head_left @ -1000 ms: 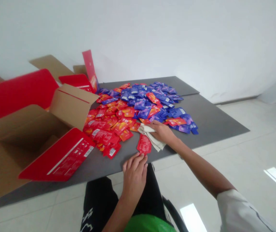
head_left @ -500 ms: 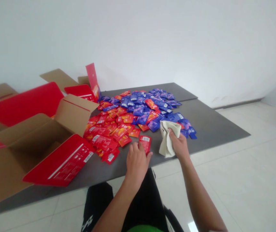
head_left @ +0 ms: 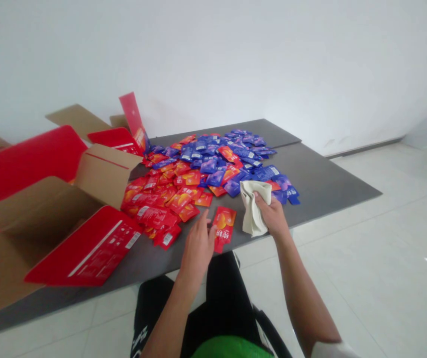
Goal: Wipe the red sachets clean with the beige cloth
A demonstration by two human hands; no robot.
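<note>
Head view: gripping cloth (head_left: 254, 211) in curled right hand (head_left: 274, 215), with left hand (head_left: 197, 243) loosely open beside red packet (head_left: 224, 222), contact unclear, likely risking knocking it off nearby table (head_left: 318, 181) by careless brushing.

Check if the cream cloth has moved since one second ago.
Yes. The cream cloth, held in the right hand, has shifted right, nearer the right corner of the gray table.
</note>
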